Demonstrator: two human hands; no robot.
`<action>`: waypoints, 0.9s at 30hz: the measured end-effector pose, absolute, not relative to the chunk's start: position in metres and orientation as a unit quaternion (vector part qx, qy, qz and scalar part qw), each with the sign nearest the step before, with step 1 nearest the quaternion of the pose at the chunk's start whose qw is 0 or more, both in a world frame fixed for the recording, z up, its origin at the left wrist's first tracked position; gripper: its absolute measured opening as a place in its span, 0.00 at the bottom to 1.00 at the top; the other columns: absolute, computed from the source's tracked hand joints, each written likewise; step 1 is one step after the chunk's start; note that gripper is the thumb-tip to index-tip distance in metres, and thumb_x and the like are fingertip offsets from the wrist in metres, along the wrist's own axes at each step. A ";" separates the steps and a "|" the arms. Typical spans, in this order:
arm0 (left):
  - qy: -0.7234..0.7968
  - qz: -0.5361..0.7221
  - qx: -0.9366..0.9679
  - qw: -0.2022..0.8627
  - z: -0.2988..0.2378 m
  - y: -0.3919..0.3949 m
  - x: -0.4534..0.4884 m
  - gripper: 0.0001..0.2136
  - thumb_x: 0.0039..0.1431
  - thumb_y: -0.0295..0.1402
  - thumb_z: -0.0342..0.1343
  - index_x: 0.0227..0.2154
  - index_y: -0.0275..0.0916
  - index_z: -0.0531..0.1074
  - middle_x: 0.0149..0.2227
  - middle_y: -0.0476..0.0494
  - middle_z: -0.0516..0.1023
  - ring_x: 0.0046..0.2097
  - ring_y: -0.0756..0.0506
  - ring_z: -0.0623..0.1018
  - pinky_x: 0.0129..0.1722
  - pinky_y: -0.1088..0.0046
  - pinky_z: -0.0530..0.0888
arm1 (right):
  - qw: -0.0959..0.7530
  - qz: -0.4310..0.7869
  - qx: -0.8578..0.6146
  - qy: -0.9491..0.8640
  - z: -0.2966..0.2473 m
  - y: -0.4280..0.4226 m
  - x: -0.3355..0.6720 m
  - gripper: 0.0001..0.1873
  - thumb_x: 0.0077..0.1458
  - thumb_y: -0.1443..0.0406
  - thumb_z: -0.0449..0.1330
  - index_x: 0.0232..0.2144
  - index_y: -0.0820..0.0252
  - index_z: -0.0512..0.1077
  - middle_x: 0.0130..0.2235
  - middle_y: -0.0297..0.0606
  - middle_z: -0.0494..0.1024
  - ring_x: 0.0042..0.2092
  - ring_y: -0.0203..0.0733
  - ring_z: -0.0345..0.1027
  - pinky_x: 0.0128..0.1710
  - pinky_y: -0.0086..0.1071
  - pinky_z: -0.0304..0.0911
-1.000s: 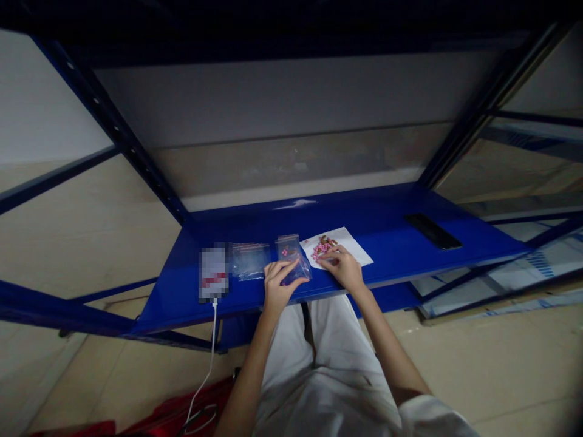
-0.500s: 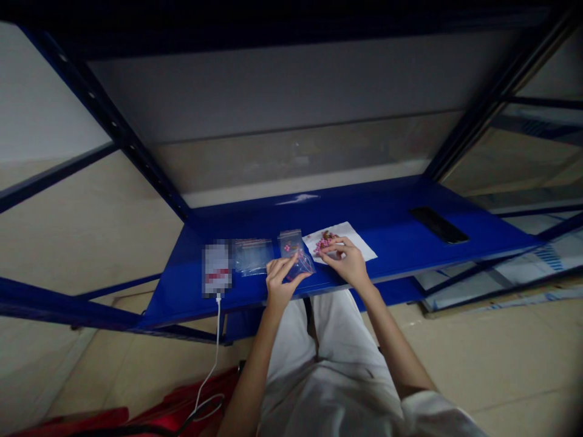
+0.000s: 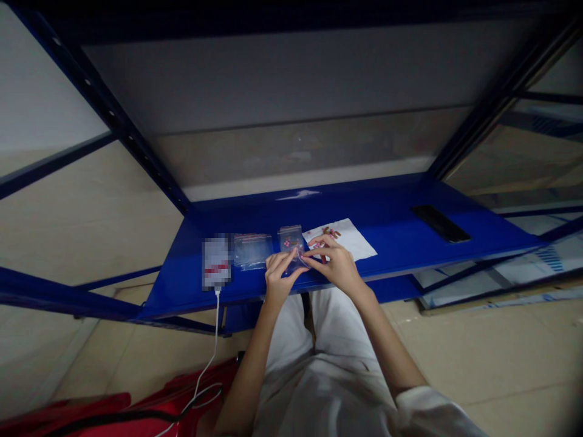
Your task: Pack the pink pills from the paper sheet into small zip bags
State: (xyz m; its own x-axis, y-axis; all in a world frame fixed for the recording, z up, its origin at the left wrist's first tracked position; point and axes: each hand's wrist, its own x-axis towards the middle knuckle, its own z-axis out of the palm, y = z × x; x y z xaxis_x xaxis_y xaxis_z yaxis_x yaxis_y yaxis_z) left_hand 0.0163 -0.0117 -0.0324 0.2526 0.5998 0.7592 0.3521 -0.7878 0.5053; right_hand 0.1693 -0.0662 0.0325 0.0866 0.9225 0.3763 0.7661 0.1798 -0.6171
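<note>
A small clear zip bag (image 3: 290, 232) lies on the blue shelf with a few small pink pieces (image 3: 288, 243) showing through it. My left hand (image 3: 279, 274) grips its near end between thumb and fingers. My right hand (image 3: 336, 262) is at the bag's right side, its fingertips pinched on a small pink piece (image 3: 303, 255) by the near end. What kind of piece it is I cannot make out. Just beyond the right hand, a white paper sheet (image 3: 359, 240) carries a loose pile of pink and brown pieces (image 3: 331, 232), partly hidden by the fingers.
More clear zip bags (image 3: 250, 252) lie left of my hands. Beside them is a blurred-out device (image 3: 215, 264) with a white cable (image 3: 217, 328) hanging over the edge. A black phone (image 3: 441, 223) rests toward the right of the blue shelf (image 3: 382, 203). Blue posts frame both sides.
My right hand has moved left from the pile on the paper to the bag, with a pink piece at its fingertips. The left hand stays on the bag.
</note>
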 end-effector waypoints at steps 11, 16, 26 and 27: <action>0.298 0.545 0.776 0.110 -0.031 -0.012 0.016 0.24 0.45 0.37 0.62 0.47 0.39 0.68 0.33 0.45 0.78 0.37 0.46 0.75 0.41 0.68 0.68 | 0.371 0.097 -0.653 -0.653 0.036 -0.072 0.179 0.06 0.46 0.61 0.62 0.29 0.54 0.77 0.41 0.36 0.71 0.27 0.32 0.63 0.30 0.28 0.61; 0.283 0.542 0.785 0.103 -0.029 -0.012 0.016 0.23 0.46 0.36 0.62 0.47 0.39 0.68 0.33 0.44 0.78 0.38 0.45 0.75 0.41 0.67 0.68 | 0.359 0.120 -0.624 -0.683 0.033 -0.069 0.178 0.05 0.48 0.61 0.62 0.30 0.52 0.77 0.43 0.36 0.70 0.31 0.34 0.66 0.31 0.29 0.62; 0.279 0.527 0.794 0.118 -0.031 -0.011 0.016 0.23 0.46 0.38 0.62 0.46 0.39 0.69 0.37 0.42 0.78 0.40 0.44 0.75 0.42 0.66 0.67 | 0.375 0.115 -0.603 -0.695 0.029 -0.065 0.169 0.07 0.51 0.63 0.59 0.32 0.53 0.77 0.44 0.36 0.72 0.36 0.38 0.69 0.34 0.30 0.64; 0.280 0.528 0.792 0.123 -0.031 -0.011 0.016 0.23 0.46 0.37 0.62 0.46 0.39 0.69 0.36 0.43 0.78 0.39 0.45 0.76 0.42 0.66 0.67 | 0.390 0.117 -0.600 -0.688 0.028 -0.065 0.170 0.07 0.51 0.62 0.59 0.32 0.53 0.77 0.43 0.37 0.73 0.34 0.37 0.69 0.33 0.30 0.64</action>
